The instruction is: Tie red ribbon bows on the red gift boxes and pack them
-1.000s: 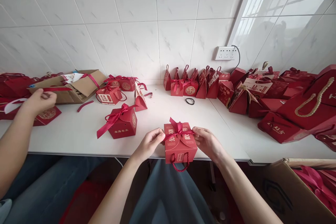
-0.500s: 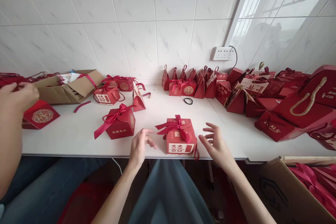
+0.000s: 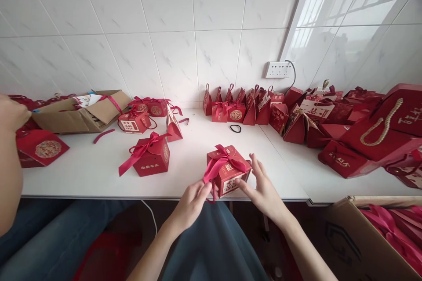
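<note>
A red gift box (image 3: 226, 171) with a white double-happiness panel and a magenta ribbon bow (image 3: 227, 162) sits turned at an angle near the table's front edge. At its front left corner, my left hand (image 3: 193, 204) is closed, thumb and finger pinched at the ribbon's tail; a dark red cord hangs beside the fingertips. My right hand (image 3: 265, 191) straddles the box's right corner, thumb against the front panel and fingers along the right side. Left of my hands stands another red box (image 3: 151, 158) with a ribbon bow.
Small red boxes (image 3: 236, 113) line the wall, with more piled at right. A black hair tie (image 3: 235, 128) lies mid-table. An open carton (image 3: 79, 114) stands at left near another person's arm (image 3: 9, 162). A carton of red boxes (image 3: 372, 228) sits below the table's right side.
Both hands have closed in on the gift box from either side, and it has turned so its front panel angles right. The other person's arm has moved left.
</note>
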A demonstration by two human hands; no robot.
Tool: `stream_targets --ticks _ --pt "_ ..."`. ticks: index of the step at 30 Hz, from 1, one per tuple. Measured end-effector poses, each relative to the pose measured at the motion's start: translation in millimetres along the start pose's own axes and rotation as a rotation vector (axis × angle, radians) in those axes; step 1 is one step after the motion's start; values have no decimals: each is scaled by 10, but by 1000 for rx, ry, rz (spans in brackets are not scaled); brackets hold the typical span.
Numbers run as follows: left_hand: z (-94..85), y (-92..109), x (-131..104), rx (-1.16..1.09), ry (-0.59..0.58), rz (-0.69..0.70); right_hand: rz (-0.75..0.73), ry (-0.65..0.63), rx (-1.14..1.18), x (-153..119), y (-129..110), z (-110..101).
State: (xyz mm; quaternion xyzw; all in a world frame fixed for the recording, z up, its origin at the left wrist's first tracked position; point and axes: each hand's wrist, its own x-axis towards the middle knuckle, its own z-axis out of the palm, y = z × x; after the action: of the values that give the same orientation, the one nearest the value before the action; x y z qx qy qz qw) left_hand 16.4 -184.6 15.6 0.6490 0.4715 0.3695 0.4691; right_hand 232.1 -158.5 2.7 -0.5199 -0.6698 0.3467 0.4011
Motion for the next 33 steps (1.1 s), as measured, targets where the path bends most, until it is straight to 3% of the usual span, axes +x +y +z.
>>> stream_targets --ticks 3,6,10,12,14,16,19,21,23,26,29,33 --pt "-11 18 -105 -32 -168 -46 -20 70 -37 -31 -16 -6" --pt "-22 93 -131 28 -255 -68 -54 48 -71 -68 -76 47" --pt "-56 262 -142 179 -484 -75 -81 -86 -27 -18 -99 66" --pt "-123 316 -152 290 -535 -106 -113 -186 90 56 -46 4" --pt "-222 335 -150 390 -446 -157 -123 -279 229 134 26 -85" --pt "-318 338 -119 410 -245 -175 -109 -288 313 186 76 -167" --pt "-383 361 3 323 123 -79 -74 -10 313 185 47 -217" --pt "-353 397 137 293 284 28 -21 205 232 140 -36 -202" --pt "-277 437 301 326 309 159 56 230 106 85 -135 -167" --pt "-140 478 547 431 217 318 165 72 17 21 -249 -118" --pt "-50 482 705 507 146 341 231 -11 47 -36 -311 -87" --pt "-49 463 729 494 114 308 301 -89 69 -166 -390 -30"
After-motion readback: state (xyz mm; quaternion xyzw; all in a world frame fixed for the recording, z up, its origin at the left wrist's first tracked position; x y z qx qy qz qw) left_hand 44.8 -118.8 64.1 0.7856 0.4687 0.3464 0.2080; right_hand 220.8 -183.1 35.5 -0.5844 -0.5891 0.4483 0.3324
